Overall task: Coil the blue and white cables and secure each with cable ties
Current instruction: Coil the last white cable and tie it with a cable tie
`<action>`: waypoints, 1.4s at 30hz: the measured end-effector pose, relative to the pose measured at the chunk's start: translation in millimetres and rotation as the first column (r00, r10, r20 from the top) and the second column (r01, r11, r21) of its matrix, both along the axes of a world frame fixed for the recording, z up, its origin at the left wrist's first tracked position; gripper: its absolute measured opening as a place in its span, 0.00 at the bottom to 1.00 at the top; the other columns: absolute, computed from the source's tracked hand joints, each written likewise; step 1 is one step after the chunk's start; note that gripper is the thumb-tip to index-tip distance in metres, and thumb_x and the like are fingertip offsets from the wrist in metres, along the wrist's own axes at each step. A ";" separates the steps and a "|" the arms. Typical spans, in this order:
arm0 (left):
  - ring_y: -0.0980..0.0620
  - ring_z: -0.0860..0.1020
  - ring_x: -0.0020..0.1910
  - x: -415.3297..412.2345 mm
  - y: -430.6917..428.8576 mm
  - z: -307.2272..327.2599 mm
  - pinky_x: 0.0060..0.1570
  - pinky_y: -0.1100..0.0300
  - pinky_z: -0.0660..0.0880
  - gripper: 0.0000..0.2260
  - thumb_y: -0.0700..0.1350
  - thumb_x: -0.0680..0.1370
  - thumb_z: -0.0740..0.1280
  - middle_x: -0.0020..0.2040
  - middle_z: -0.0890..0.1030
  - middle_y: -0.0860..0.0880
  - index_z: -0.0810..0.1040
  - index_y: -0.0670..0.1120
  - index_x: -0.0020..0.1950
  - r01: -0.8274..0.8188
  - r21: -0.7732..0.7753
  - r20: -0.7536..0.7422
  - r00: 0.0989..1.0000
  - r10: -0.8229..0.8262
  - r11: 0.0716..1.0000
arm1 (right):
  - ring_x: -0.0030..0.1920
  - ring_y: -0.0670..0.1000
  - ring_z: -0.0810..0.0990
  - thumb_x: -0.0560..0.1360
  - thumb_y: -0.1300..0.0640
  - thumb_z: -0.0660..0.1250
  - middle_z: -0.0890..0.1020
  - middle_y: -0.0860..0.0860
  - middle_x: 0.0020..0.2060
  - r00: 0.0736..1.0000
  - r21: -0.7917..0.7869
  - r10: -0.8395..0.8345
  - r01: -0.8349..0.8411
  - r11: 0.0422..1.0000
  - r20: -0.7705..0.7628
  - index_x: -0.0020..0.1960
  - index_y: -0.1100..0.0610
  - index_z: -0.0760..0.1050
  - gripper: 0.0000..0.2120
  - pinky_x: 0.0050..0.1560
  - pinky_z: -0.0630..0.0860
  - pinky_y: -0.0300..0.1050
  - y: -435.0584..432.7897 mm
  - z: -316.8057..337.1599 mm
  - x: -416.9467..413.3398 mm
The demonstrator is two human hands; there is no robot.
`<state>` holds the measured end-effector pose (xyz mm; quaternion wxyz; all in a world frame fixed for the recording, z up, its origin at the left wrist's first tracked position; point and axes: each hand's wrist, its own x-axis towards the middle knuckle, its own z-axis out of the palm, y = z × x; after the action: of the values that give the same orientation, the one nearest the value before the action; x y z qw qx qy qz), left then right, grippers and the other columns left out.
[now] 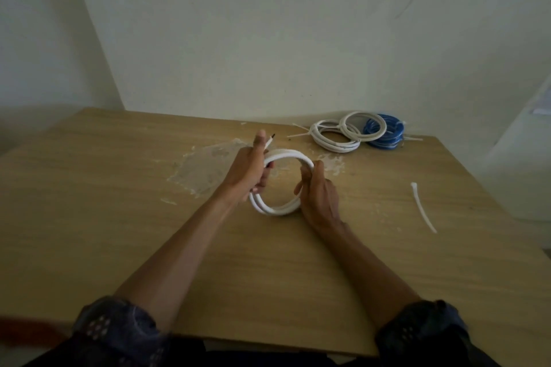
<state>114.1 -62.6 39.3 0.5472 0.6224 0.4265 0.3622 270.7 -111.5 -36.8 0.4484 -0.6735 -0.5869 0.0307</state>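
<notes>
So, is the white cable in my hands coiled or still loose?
Coiled: the cable forms stacked loops, gripped by the left hand and right hand. No tie shows on it.

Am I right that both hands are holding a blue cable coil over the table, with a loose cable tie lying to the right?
Not quite: in the head view the left hand and right hand hold a white coil; the blue coil lies by the wall. The cable tie does lie to the right.
</notes>
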 end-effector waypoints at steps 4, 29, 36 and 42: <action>0.59 0.73 0.19 2.0 10.5 16.5 0.29 0.62 0.70 0.32 0.61 0.85 0.50 0.19 0.75 0.55 0.79 0.45 0.30 0.073 0.481 -0.331 0.938 0.104 0.874 | 0.50 0.45 0.80 0.81 0.33 0.46 0.80 0.52 0.54 0.954 0.091 0.248 -0.236 0.968 -0.168 0.68 0.54 0.68 0.30 0.47 0.77 0.45 -12.7 14.3 4.9; 0.56 0.80 0.29 -12.2 25.0 -15.0 0.31 0.56 0.76 0.08 0.39 0.83 0.55 0.32 0.80 0.51 0.73 0.47 0.55 0.021 0.687 -0.186 0.971 0.148 0.727 | 0.31 0.48 0.76 0.83 0.59 0.57 0.78 0.52 0.38 0.864 -0.031 0.112 -0.145 0.989 -0.491 0.56 0.61 0.74 0.09 0.30 0.72 0.43 29.3 63.5 -31.9; 0.45 0.74 0.27 -18.6 23.2 -17.0 0.28 0.45 0.72 0.09 0.45 0.81 0.54 0.33 0.78 0.43 0.73 0.46 0.50 -0.023 0.664 -0.108 0.986 0.127 0.748 | 0.28 0.39 0.71 0.85 0.52 0.58 0.74 0.42 0.31 0.990 0.156 0.086 -0.068 0.985 -0.113 0.45 0.56 0.73 0.13 0.28 0.63 0.32 10.7 49.7 -52.1; 0.43 0.79 0.34 -29.1 25.9 -12.6 0.33 0.45 0.77 0.12 0.42 0.84 0.53 0.38 0.80 0.42 0.76 0.46 0.56 0.002 0.536 -0.145 0.985 0.090 0.844 | 0.29 0.51 0.75 0.80 0.55 0.61 0.77 0.48 0.29 0.982 0.102 -0.143 0.155 0.983 -0.121 0.38 0.52 0.74 0.13 0.28 0.60 0.41 26.3 54.4 -66.6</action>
<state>85.0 -36.8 26.7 0.3070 0.7678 0.3665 0.4265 204.1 -85.2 17.6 0.5185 -0.6869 -0.5093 0.0024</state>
